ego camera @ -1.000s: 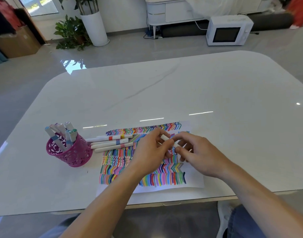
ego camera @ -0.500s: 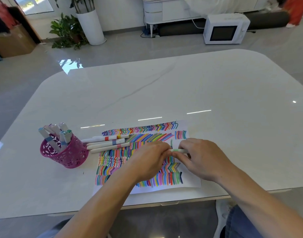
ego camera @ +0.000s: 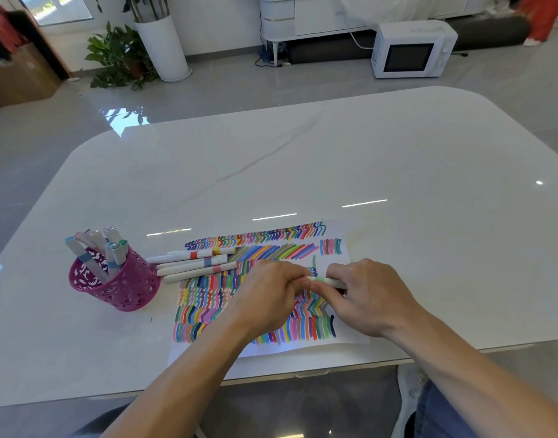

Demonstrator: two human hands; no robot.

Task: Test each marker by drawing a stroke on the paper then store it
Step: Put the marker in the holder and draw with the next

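The green-banded marker (ego camera: pixel 327 281) lies level just above the paper (ego camera: pixel 189 350), spanned between both hands. The left hand (ego camera: pixel 271 298) pinches its left end with curled fingers, and the right hand (ego camera: pixel 371 297) has its grip wrapped round the barrel. This looks like the cap being pressed on or pulled off; I cannot tell which. To do it well, keep the barrel straight, push along its axis, and hold the tip clear of the drawn strokes. The pink cup (ego camera: pixel 126 287) for storing it stands at the left of the surface (ego camera: pixel 397 153), beyond three loose markers (ego camera: pixel 195 263). A second ago the marker was tilted; now it is level, with the hands close together as before.
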